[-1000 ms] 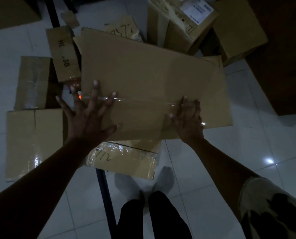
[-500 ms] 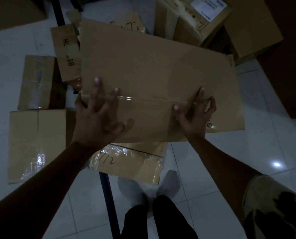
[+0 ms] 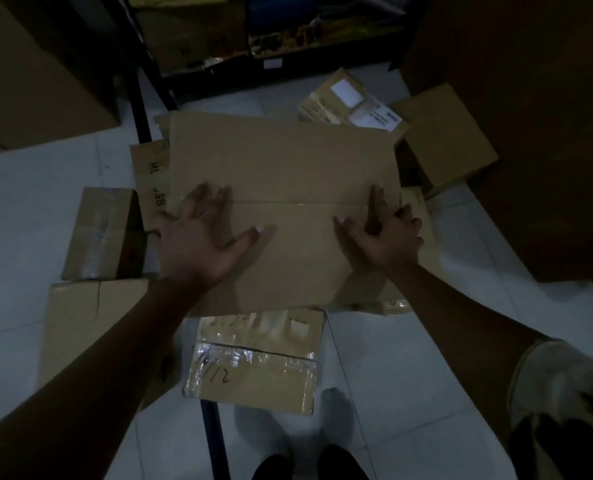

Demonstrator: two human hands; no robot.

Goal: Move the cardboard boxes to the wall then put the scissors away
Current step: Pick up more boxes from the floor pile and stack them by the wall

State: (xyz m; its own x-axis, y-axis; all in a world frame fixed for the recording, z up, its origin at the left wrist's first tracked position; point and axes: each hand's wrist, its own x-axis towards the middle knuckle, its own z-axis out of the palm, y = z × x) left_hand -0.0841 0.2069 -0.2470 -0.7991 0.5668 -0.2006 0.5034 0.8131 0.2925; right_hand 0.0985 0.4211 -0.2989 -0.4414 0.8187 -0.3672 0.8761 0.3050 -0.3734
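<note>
On the shiny white tile floor lies a small box with crinkly tape. Past it is the big flat cardboard box, smooth and brown: the left hand presses it with fingers spread, and the right hand rests at its right edge, some fingers bent, hold unclear. Behind stands a dark shelf.

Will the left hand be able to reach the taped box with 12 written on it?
Probably yes: the taped box lies uncovered, nearer than the big cardboard sheet the left hand touches.
</note>
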